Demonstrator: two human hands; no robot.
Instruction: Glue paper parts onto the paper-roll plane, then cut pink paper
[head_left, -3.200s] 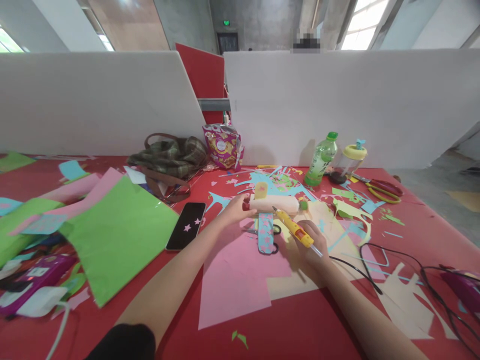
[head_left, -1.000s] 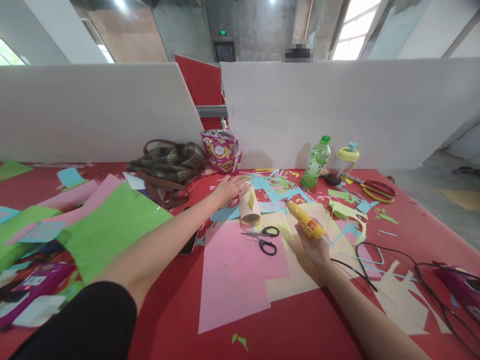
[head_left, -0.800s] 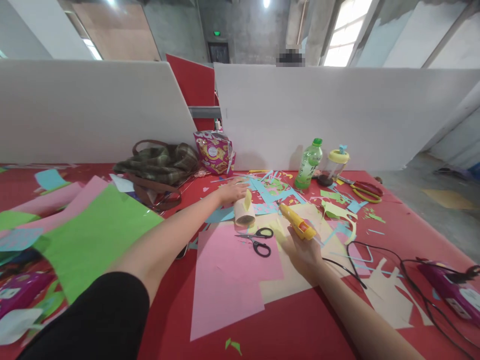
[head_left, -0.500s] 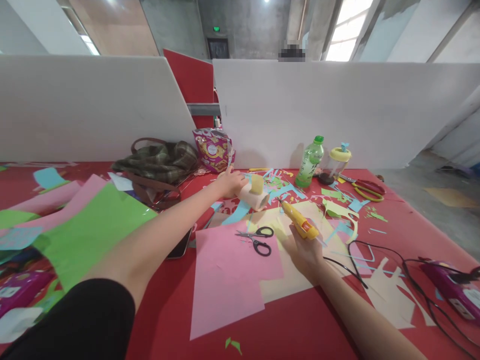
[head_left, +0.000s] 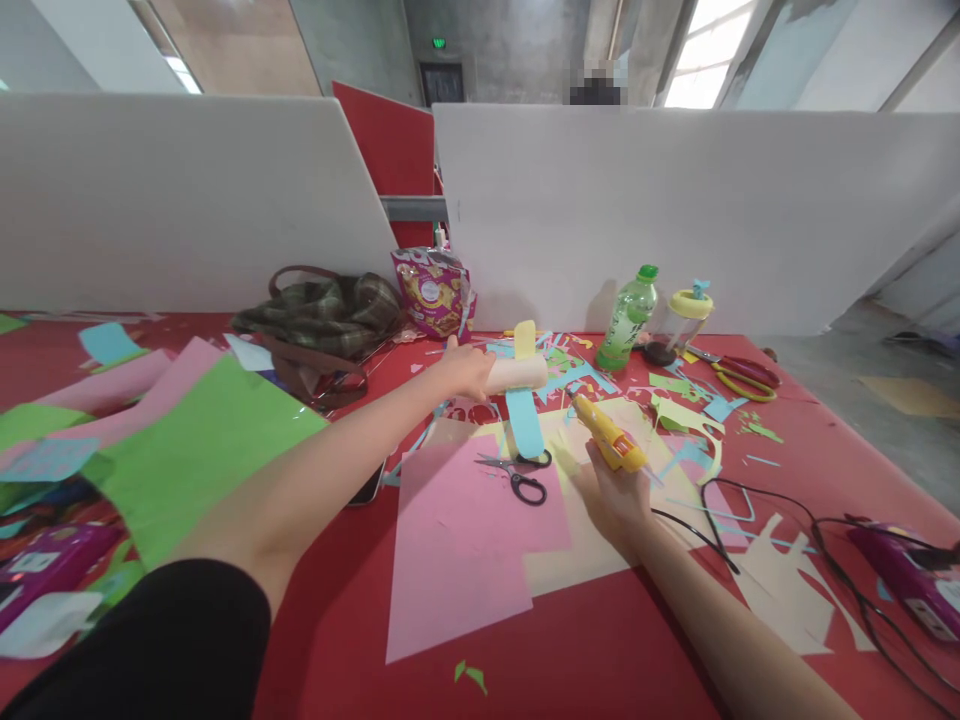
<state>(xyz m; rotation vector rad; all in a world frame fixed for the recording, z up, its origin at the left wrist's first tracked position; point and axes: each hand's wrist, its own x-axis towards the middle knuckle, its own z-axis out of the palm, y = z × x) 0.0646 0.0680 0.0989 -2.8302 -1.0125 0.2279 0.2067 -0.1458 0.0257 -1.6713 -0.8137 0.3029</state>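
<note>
My left hand (head_left: 466,368) is closed round one end of a cardboard tube (head_left: 517,373) and holds it level above the red table (head_left: 600,650). A yellow paper piece (head_left: 524,340) stands up from the tube and a blue strip (head_left: 523,423) hangs below it. My right hand (head_left: 619,495) grips a yellow glue gun (head_left: 609,436), nozzle pointing up and left toward the tube, a short gap away. A black cord (head_left: 697,528) trails from the gun. Black-handled scissors (head_left: 516,474) lie on the pink sheet (head_left: 465,540) between my hands.
Green and pink sheets (head_left: 202,450) and a phone (head_left: 367,487) lie left. A plaid bag (head_left: 322,315), snack packet (head_left: 433,290), green bottle (head_left: 627,318), yellow-lidded cup (head_left: 681,318) and red scissors (head_left: 739,372) stand by the white partitions (head_left: 675,210). Paper scraps and cables (head_left: 825,560) cover the right.
My left hand reached far across the table with the tube, then lifted it back level with the blue strip hanging beneath. The right hand kept hold of the glue gun, barely moving.
</note>
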